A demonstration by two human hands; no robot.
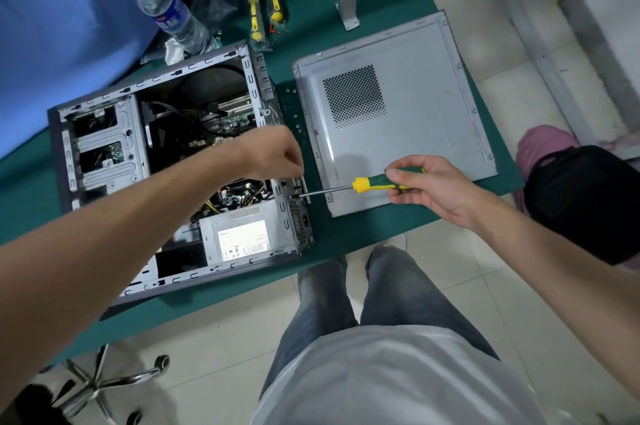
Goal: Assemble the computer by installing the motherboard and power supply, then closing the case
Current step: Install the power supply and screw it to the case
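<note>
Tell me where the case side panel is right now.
In the head view the side panel lies flat on the green table, right of the open computer case, behind the screwdriver.

Right hand grips screwdriver, tip at rear of open case above power supply; left hand pinches at rear edge.
</note>
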